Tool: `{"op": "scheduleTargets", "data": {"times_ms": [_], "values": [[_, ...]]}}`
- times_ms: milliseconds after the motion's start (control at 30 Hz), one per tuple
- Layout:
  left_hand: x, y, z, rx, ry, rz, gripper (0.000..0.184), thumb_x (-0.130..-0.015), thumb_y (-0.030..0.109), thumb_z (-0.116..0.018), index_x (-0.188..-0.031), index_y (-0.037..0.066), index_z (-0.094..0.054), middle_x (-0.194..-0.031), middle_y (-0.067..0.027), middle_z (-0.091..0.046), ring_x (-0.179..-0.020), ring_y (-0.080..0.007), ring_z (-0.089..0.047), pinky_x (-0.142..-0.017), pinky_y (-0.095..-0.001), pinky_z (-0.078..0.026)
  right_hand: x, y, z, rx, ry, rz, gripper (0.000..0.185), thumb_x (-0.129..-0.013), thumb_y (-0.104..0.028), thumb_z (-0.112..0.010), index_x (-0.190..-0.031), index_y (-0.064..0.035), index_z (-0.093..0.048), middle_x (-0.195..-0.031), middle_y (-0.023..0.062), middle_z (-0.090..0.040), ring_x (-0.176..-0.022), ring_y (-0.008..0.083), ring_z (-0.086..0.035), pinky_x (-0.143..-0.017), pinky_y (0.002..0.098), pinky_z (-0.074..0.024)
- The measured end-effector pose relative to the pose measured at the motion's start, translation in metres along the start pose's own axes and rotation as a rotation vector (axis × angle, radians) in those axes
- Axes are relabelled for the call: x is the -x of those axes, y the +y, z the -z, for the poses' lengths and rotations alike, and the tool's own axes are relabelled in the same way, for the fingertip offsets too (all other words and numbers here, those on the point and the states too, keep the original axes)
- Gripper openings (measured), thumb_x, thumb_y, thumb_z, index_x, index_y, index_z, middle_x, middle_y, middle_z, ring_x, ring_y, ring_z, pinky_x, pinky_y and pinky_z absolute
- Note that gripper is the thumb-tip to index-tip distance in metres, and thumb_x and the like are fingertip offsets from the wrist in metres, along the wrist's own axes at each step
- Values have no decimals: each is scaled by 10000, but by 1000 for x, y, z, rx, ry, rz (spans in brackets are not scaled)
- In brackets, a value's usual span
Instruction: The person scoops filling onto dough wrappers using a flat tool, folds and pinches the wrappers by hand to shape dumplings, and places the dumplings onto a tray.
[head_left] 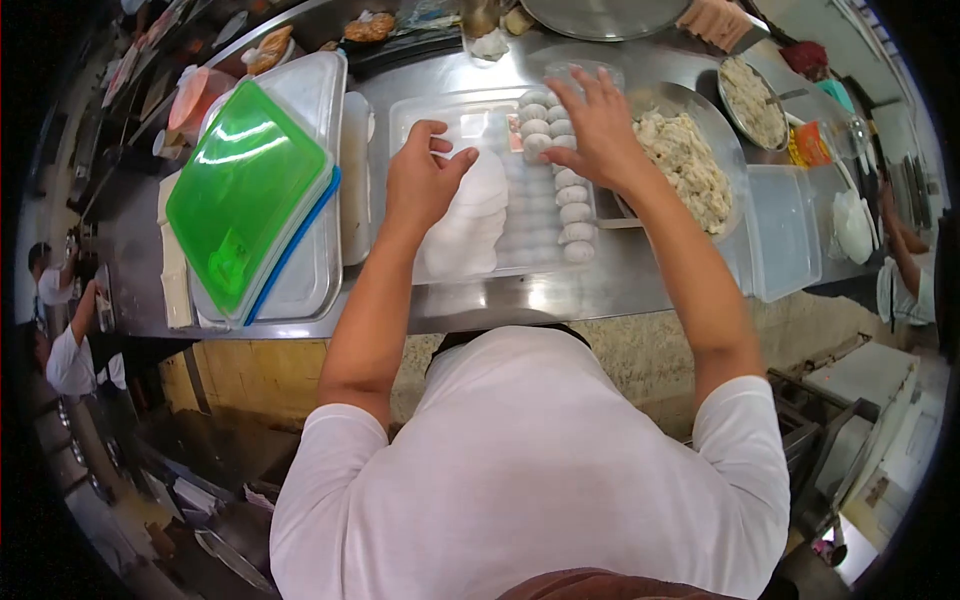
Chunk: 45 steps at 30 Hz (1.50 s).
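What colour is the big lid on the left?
The lid is bright green, seen in the head view.

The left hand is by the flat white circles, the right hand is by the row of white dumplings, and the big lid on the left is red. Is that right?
Not quite: the big lid is green, not red, as the head view shows. The left hand is by the flat white circles and the right hand by the dumplings.
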<state>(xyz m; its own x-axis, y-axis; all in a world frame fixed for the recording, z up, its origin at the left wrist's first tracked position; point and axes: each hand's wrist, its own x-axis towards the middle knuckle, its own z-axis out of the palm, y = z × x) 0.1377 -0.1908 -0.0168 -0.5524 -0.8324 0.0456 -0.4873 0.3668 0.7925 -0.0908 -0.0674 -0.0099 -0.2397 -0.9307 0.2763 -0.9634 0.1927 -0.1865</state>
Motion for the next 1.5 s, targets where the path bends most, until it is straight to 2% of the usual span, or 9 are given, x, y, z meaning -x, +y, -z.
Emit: {"op": "scheduleTargets", "data": {"times_ms": [100, 267, 333, 367, 433, 467, 633, 1167, 1500], "values": [[25, -13, 18, 39, 22, 89, 478, -819, 229, -833, -1174, -9, -619, -960, -100, -691, -792, -144, -641, -734, -285, -536, -20, -10, -29, 91, -223, 62, 939, -740, -368, -844, -1536, -236, -364, -1625, 172, -260, -1512, 461, -148, -1195, 630, -172], [61, -38, 42, 124, 64, 165, 409, -865, 168, -783, -1170, -44, -614, -951, -89, -676, -825, -126, -627, -762, -267, -529, -31, -9, -47, 221, -390, 93, 966, -721, -346, -863, -1541, -235, -364, -1645, 162, -219, -1521, 455, -111, -1182, 676, -132], [68, -48, 44, 187, 79, 165, 394, -873, 163, -774, -1170, -42, -617, -953, -88, -677, -825, -125, -628, -760, -264, -530, -29, -25, -30, 217, -243, 116, 771, -740, -305, -849, -1413, -147, -508, -1516, 168, -429, -1437, 421, -338, -1135, 582, -308], [71, -52, 44, 243, 86, 152, 379, -881, 158, -765, -1170, -40, -619, -954, -87, -678, -826, -125, -629, -757, -260, -530, -35, -30, -30, 219, -248, 121, 771, -740, -305, -849, -1413, -147, -508, -1516, 168, -429, -1437, 421, -338, -1135, 582, -308], [72, -56, 40, 235, 65, 148, 370, -887, 156, -758, -1171, -37, -621, -954, -85, -680, -827, -124, -631, -756, -261, -532, -50, -50, -36, -248, -598, 215, 498, -737, -281, -847, -1140, -78, -637, -1253, 188, -622, -1210, 378, -572, -980, 480, -471], [70, -57, 38, 225, 45, 137, 360, -893, 155, -751, -1172, -34, -623, -953, -83, -683, -829, -124, -634, -755, -262, -534, -48, -61, -49, -334, -562, 325, 368, -742, -266, -839, -943, -39, -630, -985, 164, -687, -973, 352, -656, -820, 439, -509], [68, -54, 38, 223, 19, 122, 369, -888, 165, -753, -1177, -25, -626, -943, -77, -688, -832, -125, -642, -752, -268, -539, -53, -95, -72, -227, -785, 298, 310, -737, -275, -821, -873, -58, -647, -845, 143, -702, -865, 356, -680, -757, 455, -526], [60, -63, 43, 292, -53, 124, 376, -890, 170, -747, -1175, -40, -619, -939, -72, -677, -836, -124, -630, -767, -275, -536, -54, -93, -86, -328, -779, 268, 188, -760, -201, -744, -807, -58, -633, -771, 136, -677, -793, 339, -663, -702, 449, -505], [48, -65, 42, 307, -73, 114, 369, -895, 177, -744, -1166, -43, -623, -930, -62, -674, -834, -122, -628, -768, -275, -533, -46, -90, -91, -377, -677, 296, 87, -796, -111, -672, -848, -54, -631, -885, 159, -597, -917, 358, -616, -780, 436, -493]]}}
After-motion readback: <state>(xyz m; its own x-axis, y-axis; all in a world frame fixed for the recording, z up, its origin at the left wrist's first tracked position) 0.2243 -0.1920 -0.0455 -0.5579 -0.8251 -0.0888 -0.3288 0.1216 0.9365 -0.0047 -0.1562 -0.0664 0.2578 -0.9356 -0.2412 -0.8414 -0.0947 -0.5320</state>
